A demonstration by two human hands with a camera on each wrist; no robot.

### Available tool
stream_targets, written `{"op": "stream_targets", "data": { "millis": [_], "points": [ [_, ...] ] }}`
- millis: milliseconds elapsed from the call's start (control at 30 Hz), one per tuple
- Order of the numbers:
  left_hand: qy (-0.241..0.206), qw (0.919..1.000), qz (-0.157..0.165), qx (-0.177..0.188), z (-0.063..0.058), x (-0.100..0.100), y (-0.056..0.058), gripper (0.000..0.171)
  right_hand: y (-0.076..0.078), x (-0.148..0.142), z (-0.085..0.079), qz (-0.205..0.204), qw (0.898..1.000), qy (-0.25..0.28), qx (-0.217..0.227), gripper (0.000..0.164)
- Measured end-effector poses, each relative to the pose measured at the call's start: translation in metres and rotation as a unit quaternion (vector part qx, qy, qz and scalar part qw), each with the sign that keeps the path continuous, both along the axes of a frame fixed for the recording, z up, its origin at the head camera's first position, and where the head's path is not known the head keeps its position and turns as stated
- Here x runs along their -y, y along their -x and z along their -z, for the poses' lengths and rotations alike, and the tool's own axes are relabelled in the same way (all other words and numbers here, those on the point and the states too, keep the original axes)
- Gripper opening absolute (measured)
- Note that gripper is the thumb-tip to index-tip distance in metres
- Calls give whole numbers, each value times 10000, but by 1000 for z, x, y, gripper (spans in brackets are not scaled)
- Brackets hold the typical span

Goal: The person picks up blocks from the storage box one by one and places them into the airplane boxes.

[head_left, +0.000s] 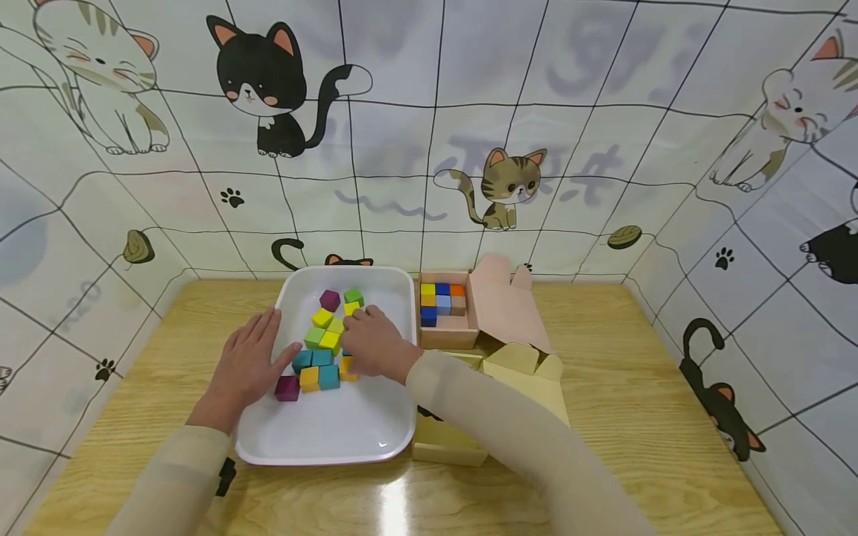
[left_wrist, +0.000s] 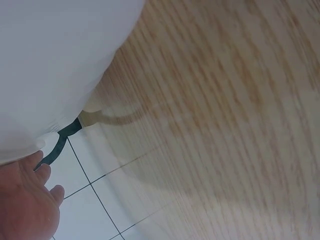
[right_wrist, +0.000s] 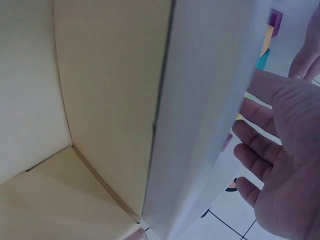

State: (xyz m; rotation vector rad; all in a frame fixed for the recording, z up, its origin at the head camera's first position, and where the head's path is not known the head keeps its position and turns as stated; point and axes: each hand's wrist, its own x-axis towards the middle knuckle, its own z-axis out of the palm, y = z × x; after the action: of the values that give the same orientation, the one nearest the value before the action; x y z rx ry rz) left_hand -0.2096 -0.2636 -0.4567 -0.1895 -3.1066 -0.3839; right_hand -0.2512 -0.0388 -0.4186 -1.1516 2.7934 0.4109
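Note:
My left hand [head_left: 248, 357] rests on the left rim of a white tray [head_left: 322, 439], fingers straight. In the left wrist view, fingers of that hand [left_wrist: 30, 200] show beside the tray's pale outer side [left_wrist: 55, 65]. Over the right part of the tray, my right hand [head_left: 378, 346] reaches down among small wooden cubes. Its fingers are loosely bent and spread from a yellow cube [head_left: 351, 307] to an orange-yellow cube [head_left: 346, 368]. In the right wrist view the tray wall partly hides the fingertips of this hand [right_wrist: 290, 165]. Teal [head_left: 328, 377], green [head_left: 313, 337] and purple [head_left: 287, 388] cubes lie nearby.
Right of the tray stands a pink cardboard box [head_left: 447, 339], lid folded open, with several coloured cubes inside. In front of it is a pale yellow box [head_left: 449, 454], also lidded and open, partly under my right forearm. Cat-patterned sheeting [head_left: 402, 149] encloses the wooden table [head_left: 637, 417].

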Motion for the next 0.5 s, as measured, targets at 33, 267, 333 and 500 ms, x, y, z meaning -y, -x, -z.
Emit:
{"op": "stream_targets", "data": {
  "millis": [33,267,333,500],
  "points": [
    [3,10000,0,2,0,0,0,86,0,0,1,5,10000,22,4,41],
    [0,10000,-4,36,-2,-1,0,87,-3,-3,1,-99,9990,358,240,37],
    [1,10000,-6,43,-3,-1,0,87,-3,-4,1,-108,9987,411,266,35],
    [-3,10000,-2,44,-2,-1,0,87,-3,-6,5,-203,9984,438,307,28]
  ]
}}
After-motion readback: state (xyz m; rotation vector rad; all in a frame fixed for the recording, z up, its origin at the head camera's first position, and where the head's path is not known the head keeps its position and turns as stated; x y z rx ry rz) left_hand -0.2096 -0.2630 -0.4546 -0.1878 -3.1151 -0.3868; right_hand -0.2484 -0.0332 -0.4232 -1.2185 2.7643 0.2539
